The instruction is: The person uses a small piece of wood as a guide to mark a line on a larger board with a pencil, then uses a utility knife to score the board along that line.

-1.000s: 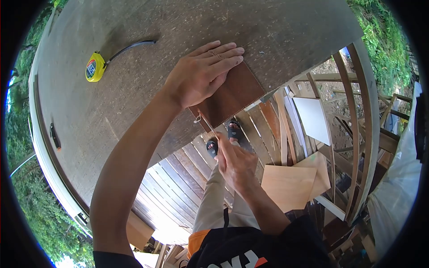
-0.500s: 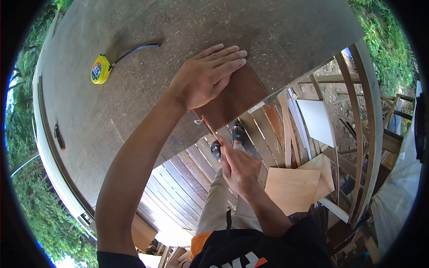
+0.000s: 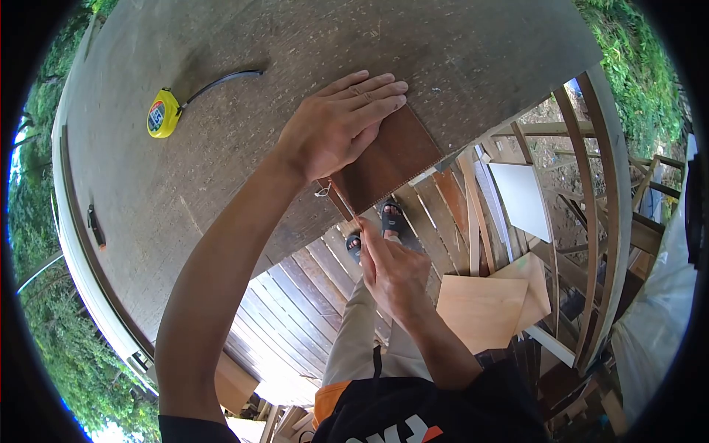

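A brown leather piece point(image 3: 391, 159) with stitched edges lies at the table's near edge, one corner reaching past it. My left hand point(image 3: 336, 125) rests flat on its left part, fingers stretched towards the far side. In my right hand point(image 3: 395, 266), closed just off the table edge, is a thin reddish-brown stick point(image 3: 343, 201). This stick runs along the leather's left edge, its far tip close to my left wrist. A loose bit of white thread point(image 3: 323, 190) sits beside that tip.
On the worn wooden table point(image 3: 221, 140) are a yellow tape measure point(image 3: 162, 114) with a dark strap and a small black and orange tool point(image 3: 96, 227). Below lie wooden boards point(image 3: 484, 310) and a slatted floor point(image 3: 295, 303). A wooden railing point(image 3: 605, 184) stands at right.
My right hand has shifted slightly left, and the stick has slid up along the leather's left edge towards my left wrist. My left hand stays in place on the leather.
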